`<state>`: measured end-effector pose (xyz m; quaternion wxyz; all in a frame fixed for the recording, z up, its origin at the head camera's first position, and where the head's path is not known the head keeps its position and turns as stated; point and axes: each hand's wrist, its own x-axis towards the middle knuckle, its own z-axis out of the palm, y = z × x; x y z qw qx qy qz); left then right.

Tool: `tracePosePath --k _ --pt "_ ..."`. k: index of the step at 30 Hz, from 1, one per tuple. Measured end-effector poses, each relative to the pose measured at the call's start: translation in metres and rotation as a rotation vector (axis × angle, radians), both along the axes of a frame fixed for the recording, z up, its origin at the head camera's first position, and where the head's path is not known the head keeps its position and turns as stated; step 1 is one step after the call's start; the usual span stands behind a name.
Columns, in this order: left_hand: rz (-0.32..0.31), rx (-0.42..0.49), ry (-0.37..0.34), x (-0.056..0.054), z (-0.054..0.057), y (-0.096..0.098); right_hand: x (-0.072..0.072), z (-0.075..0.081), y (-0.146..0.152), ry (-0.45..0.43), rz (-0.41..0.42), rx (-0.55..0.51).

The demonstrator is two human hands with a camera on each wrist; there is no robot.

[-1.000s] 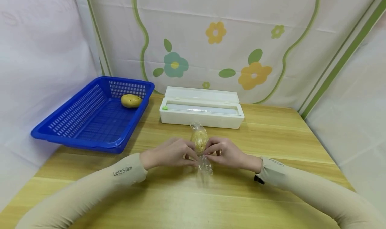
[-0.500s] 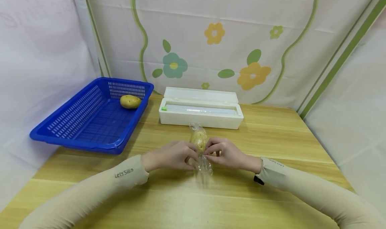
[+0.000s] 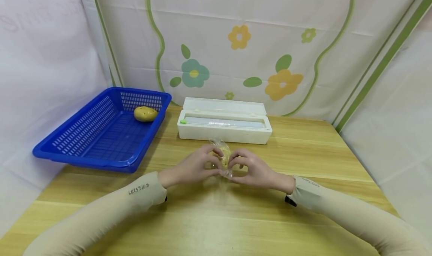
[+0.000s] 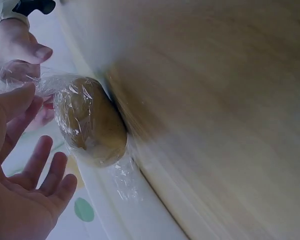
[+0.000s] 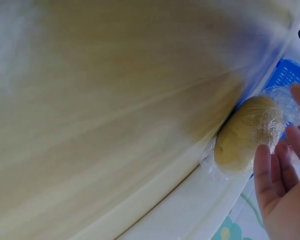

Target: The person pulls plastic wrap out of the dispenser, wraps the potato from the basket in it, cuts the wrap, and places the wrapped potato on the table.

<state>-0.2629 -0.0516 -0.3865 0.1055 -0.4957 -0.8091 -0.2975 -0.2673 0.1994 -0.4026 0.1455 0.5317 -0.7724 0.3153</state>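
A yellow potato lies on the wooden table in clear plastic wrap, one loose end of the wrap pointing away from me. My left hand is at the potato's near left side, and thumb and forefinger pinch the near end of the wrap; its other fingers spread apart in the left wrist view. Opposite it, my right hand pinches the same gathered end with bent fingers. The right wrist view shows the potato beside its fingertips. Both hands partly cover the potato in the head view.
Just behind the potato stands a white wrap dispenser box, lid raised, with a green slider at its left. A blue basket at the left holds another potato. A printed curtain closes off the back.
My left hand has moved up beside the potato and its fingers have spread. The wrap's near end, which trailed toward me, is now bunched up close against the potato. The right hand has barely shifted.
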Motion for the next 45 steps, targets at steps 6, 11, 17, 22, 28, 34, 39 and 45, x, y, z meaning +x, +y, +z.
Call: tracePosePath --k 6,11,17,22,28,34,39,45 --pt "0.055 0.021 -0.134 -0.009 0.001 -0.001 0.000 0.004 -0.007 -0.105 -0.086 -0.041" --pt "0.074 0.098 -0.151 -0.017 0.001 0.001 -0.004 0.008 -0.010 -0.316 -0.148 -0.106" --pt "0.157 0.177 -0.187 -0.023 -0.002 0.001 -0.014 0.014 -0.013 -0.599 -0.216 -0.185" --pt "0.199 0.185 -0.223 -0.026 -0.003 0.002 -0.019 0.018 -0.019 -0.685 -0.378 -0.175" --pt "0.252 0.190 -0.324 -0.026 -0.003 0.005 -0.018 0.016 -0.026 -0.758 -0.499 -0.182" --pt "0.325 0.221 -0.428 -0.017 -0.002 0.006 -0.011 0.015 -0.027 -0.989 -0.523 -0.289" --pt "0.383 0.245 -0.495 -0.004 -0.001 0.008 -0.003 0.018 -0.028 -1.065 -0.551 -0.342" --pt "0.446 0.298 -0.547 0.001 0.000 0.011 0.003 0.021 -0.030 -1.107 -0.542 -0.373"
